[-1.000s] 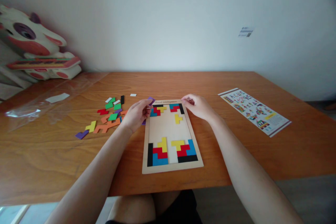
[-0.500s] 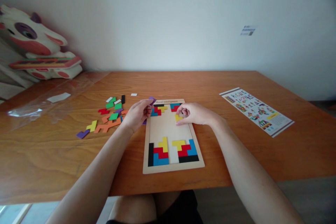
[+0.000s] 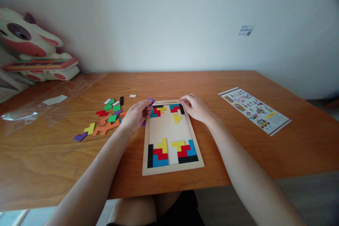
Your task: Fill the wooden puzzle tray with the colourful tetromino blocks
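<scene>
A shallow wooden puzzle board (image 3: 172,171) lies on the table in front of me. Black, blue, red and yellow pieces fill its corners, and bare wood shows in the middle. At the board's upper left corner my left hand (image 3: 137,116) is closed, with a purple piece (image 3: 151,100) at its fingertips. Another purple bit shows below that hand, mostly hidden. My right hand (image 3: 197,108) pinches the upper right corner of the board, beside a black piece (image 3: 182,109). Just below it, a yellow piece (image 3: 177,118) lies loose from the hand on the board.
Left of the board is a scattered pile of pieces, including a green piece (image 3: 112,118), an orange piece (image 3: 106,127) and a yellow piece (image 3: 89,128). A printed sheet (image 3: 254,111) lies right. Clear plastic wrap (image 3: 53,113) and a cow-shaped toy keyboard (image 3: 42,63) are far left.
My right hand has let go of the yellow piece and moved up to the board's upper right corner. The left hand stays at the upper left corner. The view has shifted slightly.
</scene>
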A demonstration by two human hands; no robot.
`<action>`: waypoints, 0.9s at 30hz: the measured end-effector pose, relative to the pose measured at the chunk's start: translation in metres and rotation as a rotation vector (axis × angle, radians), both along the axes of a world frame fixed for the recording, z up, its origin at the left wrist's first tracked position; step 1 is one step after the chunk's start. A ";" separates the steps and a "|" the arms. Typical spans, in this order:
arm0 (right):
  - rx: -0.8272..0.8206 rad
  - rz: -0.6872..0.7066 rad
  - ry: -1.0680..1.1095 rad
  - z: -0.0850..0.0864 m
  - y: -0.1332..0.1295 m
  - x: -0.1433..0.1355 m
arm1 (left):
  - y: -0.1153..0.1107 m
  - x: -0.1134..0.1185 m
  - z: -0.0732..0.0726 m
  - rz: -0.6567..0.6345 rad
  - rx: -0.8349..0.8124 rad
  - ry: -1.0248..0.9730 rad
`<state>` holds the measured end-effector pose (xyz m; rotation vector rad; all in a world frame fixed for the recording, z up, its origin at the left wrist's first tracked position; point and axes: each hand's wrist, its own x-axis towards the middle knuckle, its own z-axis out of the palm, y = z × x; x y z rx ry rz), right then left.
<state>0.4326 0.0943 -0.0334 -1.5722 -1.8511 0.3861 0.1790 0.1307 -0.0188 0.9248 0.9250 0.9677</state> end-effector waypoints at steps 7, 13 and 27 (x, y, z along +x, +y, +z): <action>0.027 0.017 -0.059 -0.008 0.003 0.001 | 0.004 -0.002 -0.005 0.054 0.083 0.020; 0.027 0.007 -0.062 -0.007 0.002 0.001 | 0.012 -0.012 -0.008 0.200 0.237 0.162; 0.086 0.018 -0.072 -0.002 -0.001 -0.003 | 0.017 -0.044 -0.010 0.279 0.740 1.232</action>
